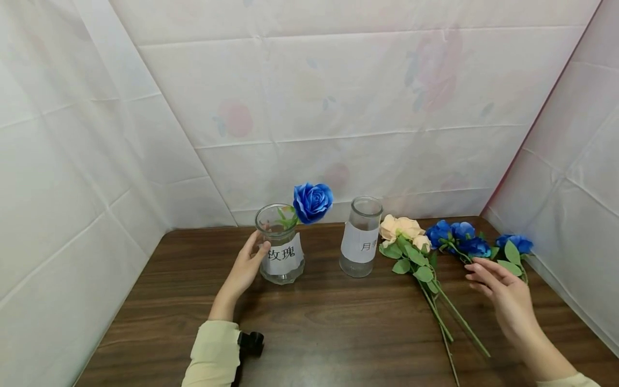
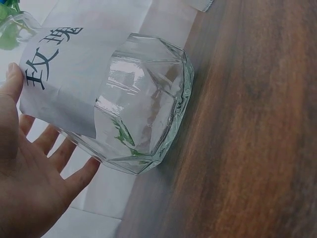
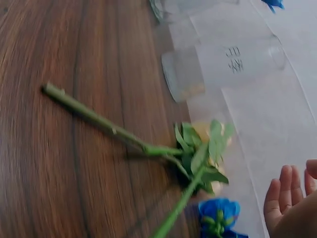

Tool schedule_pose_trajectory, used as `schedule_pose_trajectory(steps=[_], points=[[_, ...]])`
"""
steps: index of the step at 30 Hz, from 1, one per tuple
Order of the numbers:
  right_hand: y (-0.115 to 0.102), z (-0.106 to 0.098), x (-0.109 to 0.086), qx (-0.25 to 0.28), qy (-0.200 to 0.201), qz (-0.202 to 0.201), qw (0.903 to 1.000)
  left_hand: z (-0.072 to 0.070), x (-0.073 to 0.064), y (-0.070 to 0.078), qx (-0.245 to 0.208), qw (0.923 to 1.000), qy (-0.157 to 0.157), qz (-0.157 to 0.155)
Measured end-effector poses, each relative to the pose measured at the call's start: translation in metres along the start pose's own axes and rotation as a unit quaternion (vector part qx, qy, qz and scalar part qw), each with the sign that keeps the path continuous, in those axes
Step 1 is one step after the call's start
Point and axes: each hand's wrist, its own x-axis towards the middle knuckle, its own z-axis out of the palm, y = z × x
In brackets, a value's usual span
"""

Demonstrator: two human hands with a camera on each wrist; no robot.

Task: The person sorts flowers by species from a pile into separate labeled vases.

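Note:
My left hand (image 1: 246,266) grips a wide clear glass vase (image 1: 282,278) from its left side, thumb on the white paper label. The left wrist view shows the fingers (image 2: 81,176) curving behind the faceted glass. A single blue rose (image 1: 313,202) stands in this vase, leaning right. My right hand (image 1: 505,293) is just in front of the blue flowers (image 1: 459,238) lying at the back right, its fingertips near a green stem. In the right wrist view its fingers (image 3: 286,191) are loosely extended, with nothing seen between them.
A narrower labelled glass vase (image 1: 358,266) stands to the right of the wide one. Peach flowers (image 1: 400,228) lie beside it, long stems pointing toward the front. Another blue flower (image 1: 515,243) lies farther right. Pale cloth (image 1: 358,97) hangs behind the brown table (image 1: 309,333).

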Motion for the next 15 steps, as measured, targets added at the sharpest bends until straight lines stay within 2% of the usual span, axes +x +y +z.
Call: schedule_pose_trajectory(steps=[4,11,15], points=[[-0.003,-0.021,-0.001,-0.001,-0.002,0.018,0.9998,0.0,-0.007,0.018,0.006,1.0,-0.002,-0.006],[-0.007,-0.053,-0.001,-0.015,0.04,0.035,0.9985,-0.001,-0.008,0.022,0.006,0.9999,-0.002,-0.014],[-0.006,-0.068,0.003,-0.054,0.083,0.049,0.9939,-0.001,-0.008,0.02,0.0,0.9999,-0.003,-0.012]])
